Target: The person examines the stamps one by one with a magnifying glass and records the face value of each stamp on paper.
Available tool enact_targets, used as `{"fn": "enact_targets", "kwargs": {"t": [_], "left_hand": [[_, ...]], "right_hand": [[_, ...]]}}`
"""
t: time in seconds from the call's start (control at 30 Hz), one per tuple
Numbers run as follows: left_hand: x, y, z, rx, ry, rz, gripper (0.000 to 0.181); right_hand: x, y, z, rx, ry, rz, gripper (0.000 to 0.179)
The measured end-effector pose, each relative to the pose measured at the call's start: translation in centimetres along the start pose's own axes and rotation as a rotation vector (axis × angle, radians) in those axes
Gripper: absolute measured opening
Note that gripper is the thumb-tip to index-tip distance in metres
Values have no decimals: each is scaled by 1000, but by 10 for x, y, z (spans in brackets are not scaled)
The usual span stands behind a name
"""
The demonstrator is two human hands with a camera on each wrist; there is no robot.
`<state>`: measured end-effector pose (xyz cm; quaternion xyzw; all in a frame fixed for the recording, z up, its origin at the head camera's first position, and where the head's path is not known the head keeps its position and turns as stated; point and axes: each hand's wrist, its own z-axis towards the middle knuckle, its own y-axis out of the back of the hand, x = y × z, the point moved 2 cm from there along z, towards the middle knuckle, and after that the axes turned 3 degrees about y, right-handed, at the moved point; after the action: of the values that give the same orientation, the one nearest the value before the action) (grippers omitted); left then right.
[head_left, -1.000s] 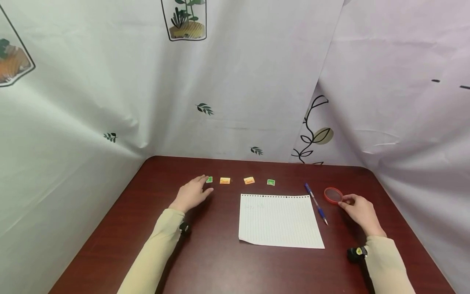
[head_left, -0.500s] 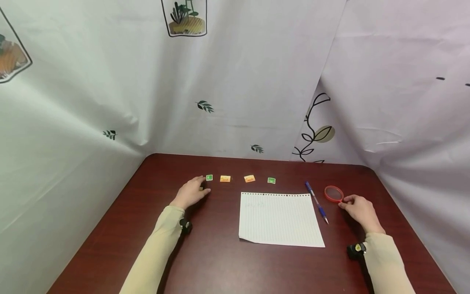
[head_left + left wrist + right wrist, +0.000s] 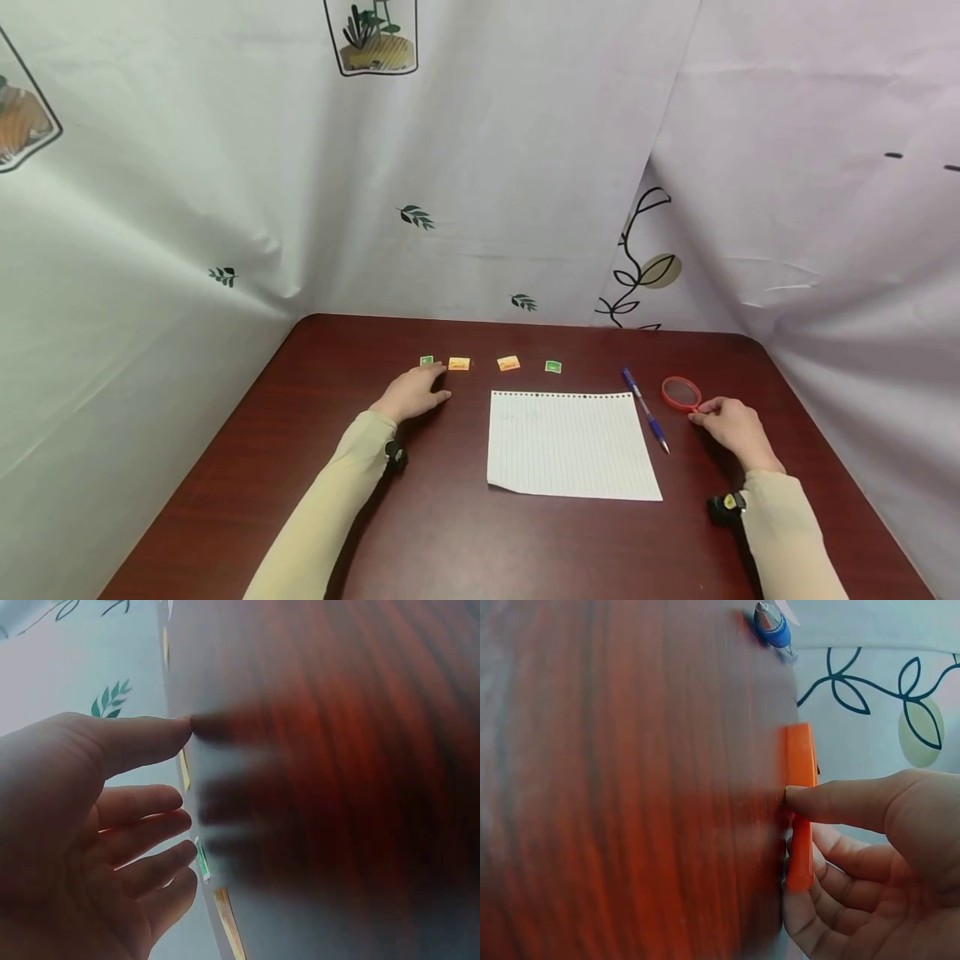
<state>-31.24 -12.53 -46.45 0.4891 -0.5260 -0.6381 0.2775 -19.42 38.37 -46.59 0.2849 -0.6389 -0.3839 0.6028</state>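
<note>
A red magnifying glass (image 3: pixel 681 393) lies at the right of the dark surface (image 3: pixel 555 546), its ring toward the far side and its handle toward the person. The right hand (image 3: pixel 737 429) takes it by the handle, in all likelihood so that the lens is left uncovered. A blue pen (image 3: pixel 646 411) rests at a slant just beside a sheet of ruled paper (image 3: pixel 573 447), within reach of the right hand. Beyond the paper, printed slips stand apart in a rough row: a left green slip (image 3: pixel 427 360), a left orange slip (image 3: pixel 459 364), a right orange slip (image 3: pixel 508 363) and a right green slip (image 3: pixel 553 367). The spacing presumably lets each be viewed singly. A further yellowish slip (image 3: pixel 229 922) shows in the left wrist view. Fingers, right: closed, thumb against the others, pinching the handle; whether the handle bears on the surface cannot be determined. Fingers, left: the left hand (image 3: pixel 412 392) is extended and relaxed, gripping nothing, thumb well apart from the forefinger. Its tips reach the near edge of the left green slip in the head view; contact cannot be confirmed.
</note>
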Motion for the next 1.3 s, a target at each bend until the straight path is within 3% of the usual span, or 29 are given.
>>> {"fn": "enact_targets", "kwargs": {"t": [0.33,0.83,1.07,1.3], "left_hand": [[-4,-5,4,63,-15,52,55],[-11,-5,3,69,10,79,52],[-12,-7,1,52,5,77,52],[-12,-8,1,45,5,80,52]], "right_hand": [[-1,-2,4,8,9,-15,28],[3,-2,2,-43,40,4,26],[20,-4,10,-101,58,32,28],[50,-7,23,-153,67,88,28]]}}
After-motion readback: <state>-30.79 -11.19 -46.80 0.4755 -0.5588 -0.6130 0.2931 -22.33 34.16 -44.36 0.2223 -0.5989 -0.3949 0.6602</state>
